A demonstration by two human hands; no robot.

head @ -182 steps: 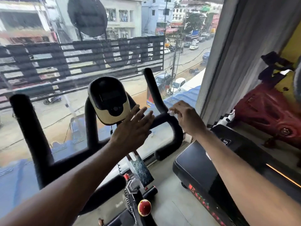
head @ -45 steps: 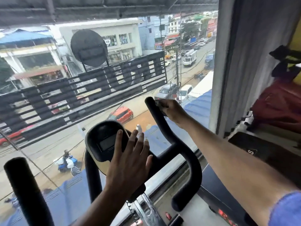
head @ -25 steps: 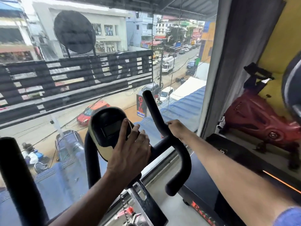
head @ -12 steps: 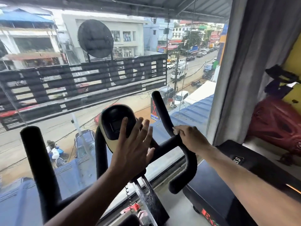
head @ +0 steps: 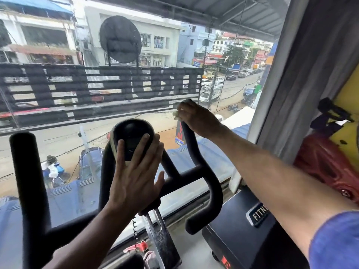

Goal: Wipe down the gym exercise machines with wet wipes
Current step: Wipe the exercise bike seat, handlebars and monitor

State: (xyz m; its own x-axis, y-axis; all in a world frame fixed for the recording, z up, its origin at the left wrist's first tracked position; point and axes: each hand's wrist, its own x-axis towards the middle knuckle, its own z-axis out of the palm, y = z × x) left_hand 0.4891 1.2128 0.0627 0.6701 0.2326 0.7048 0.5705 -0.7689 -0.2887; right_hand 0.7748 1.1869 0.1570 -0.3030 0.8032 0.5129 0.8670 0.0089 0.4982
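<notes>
Head view, and nearest to you is your blue sleeve (head: 338,241) at the lower right, with that arm reaching far and up across the frame. Beside it on the right sits a black machine (head: 250,230) with a "FITN" badge showing. At the bottom centre you have the exercise bike's steel stem (head: 161,235) and a red knob (head: 142,246) just left of it.

Moving out, your left hand (head: 136,175) lies flat, fingers straight and spread, pressed against the console (head: 132,140); it grips nothing. The left handlebar post (head: 25,171) stands upright at the near left, well apart from that hand.

Farther out, your right hand (head: 196,118) is at the top of the right handlebar horn (head: 191,150), fingers curled round the tip with a pale wet wipe (head: 176,114) bunched under them; only a scrap of the wipe peeks out on the hand's left edge, touching the horn.

At the far right a red machine (head: 326,164) sits against a yellow wall (head: 347,101). Beyond the handlebars is the big window (head: 58,117), with a street, parked cars and buildings below and beyond.
</notes>
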